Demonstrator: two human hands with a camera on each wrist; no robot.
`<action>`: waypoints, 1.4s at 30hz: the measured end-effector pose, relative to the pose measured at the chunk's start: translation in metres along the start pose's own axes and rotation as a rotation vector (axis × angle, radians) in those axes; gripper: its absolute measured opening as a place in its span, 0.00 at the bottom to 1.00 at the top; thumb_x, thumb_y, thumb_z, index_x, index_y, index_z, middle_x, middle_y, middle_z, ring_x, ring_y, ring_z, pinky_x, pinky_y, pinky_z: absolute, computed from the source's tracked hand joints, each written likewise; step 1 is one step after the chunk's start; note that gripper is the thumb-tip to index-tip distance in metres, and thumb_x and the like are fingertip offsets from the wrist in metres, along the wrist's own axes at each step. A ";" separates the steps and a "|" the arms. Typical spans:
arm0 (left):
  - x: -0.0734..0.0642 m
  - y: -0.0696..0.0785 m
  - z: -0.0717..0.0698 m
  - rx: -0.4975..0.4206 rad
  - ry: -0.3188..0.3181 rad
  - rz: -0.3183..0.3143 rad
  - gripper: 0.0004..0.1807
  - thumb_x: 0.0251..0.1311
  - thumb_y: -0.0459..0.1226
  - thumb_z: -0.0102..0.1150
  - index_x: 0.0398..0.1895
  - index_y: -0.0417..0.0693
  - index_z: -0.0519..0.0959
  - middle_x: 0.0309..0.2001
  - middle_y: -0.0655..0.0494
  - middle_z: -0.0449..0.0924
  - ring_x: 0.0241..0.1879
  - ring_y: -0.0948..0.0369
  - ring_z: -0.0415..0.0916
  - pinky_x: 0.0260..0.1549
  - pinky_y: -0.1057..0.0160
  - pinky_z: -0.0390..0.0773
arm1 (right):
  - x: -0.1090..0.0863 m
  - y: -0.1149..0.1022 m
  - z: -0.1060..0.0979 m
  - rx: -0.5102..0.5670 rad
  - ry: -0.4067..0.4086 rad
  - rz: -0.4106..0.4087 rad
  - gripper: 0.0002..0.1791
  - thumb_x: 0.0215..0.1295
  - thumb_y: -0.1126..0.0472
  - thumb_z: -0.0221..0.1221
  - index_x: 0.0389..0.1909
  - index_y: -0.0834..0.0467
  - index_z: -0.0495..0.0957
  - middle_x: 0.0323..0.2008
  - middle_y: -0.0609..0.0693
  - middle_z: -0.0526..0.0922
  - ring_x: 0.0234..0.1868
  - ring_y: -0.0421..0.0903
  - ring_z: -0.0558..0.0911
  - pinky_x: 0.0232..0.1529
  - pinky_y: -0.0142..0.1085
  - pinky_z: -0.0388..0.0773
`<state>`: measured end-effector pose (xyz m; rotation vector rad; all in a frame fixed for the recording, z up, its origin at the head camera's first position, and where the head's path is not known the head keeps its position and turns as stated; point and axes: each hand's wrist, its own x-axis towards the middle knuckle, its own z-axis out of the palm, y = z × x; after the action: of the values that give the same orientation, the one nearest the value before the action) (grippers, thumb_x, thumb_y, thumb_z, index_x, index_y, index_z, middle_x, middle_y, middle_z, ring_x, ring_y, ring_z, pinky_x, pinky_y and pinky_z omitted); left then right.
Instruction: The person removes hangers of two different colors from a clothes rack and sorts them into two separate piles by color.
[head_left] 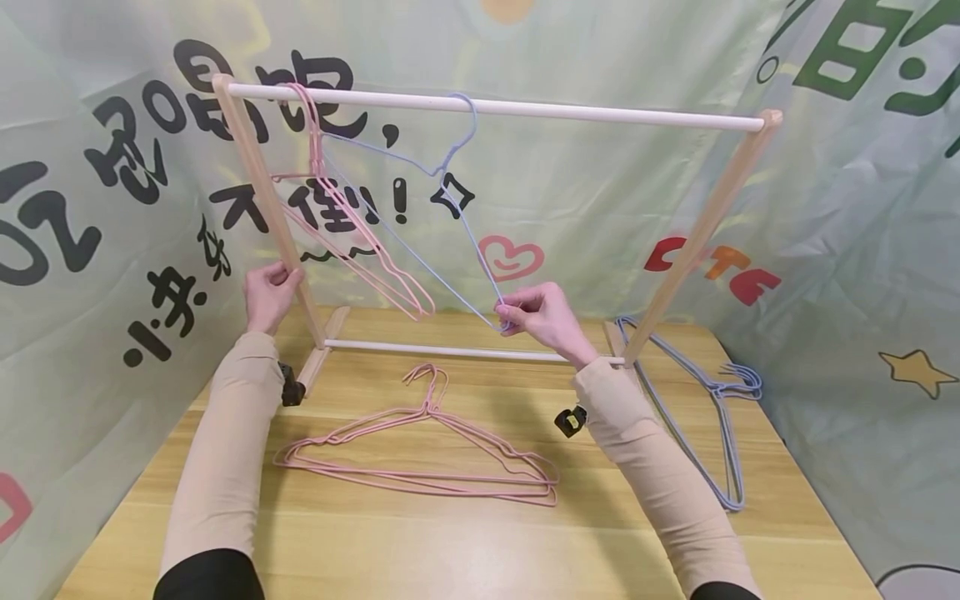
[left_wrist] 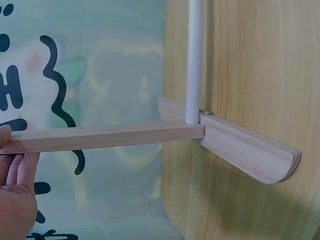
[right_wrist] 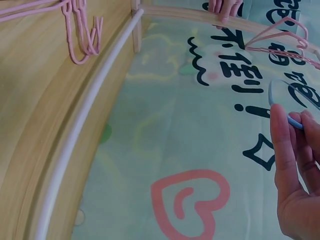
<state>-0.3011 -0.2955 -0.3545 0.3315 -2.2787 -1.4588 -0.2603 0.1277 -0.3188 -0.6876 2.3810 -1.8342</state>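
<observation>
My right hand (head_left: 542, 317) pinches the lower corner of a blue clothes hanger (head_left: 468, 223), whose hook goes over the white top rail (head_left: 570, 110). In the right wrist view the right hand (right_wrist: 300, 170) has thumb and fingers around the blue wire. My left hand (head_left: 270, 293) grips the left wooden post (head_left: 262, 183) of the clothes rack partway up; in the left wrist view the fingers (left_wrist: 22, 172) wrap that post. Pink hangers (head_left: 375, 258) hang on the rail near its left end, just left of the blue one.
A pile of pink hangers (head_left: 420, 477) lies on the wooden table (head_left: 420, 550) in front of the rack. Several blue hangers (head_left: 726, 417) lie at the right, beside the right post (head_left: 701, 237). A lower white bar (head_left: 450, 351) joins the rack's feet. Printed cloth (head_left: 600, 192) stands behind.
</observation>
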 end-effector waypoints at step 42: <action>0.001 -0.001 0.000 -0.001 -0.001 0.013 0.22 0.70 0.41 0.57 0.62 0.38 0.78 0.59 0.37 0.79 0.36 0.82 0.75 0.50 0.74 0.77 | -0.004 0.013 0.023 0.076 0.053 -0.080 0.10 0.65 0.76 0.60 0.44 0.80 0.81 0.32 0.62 0.82 0.26 0.40 0.86 0.35 0.37 0.87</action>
<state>-0.3024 -0.2965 -0.3553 0.3160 -2.2767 -1.4536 -0.2536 0.1103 -0.3381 -0.7469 2.3340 -1.9870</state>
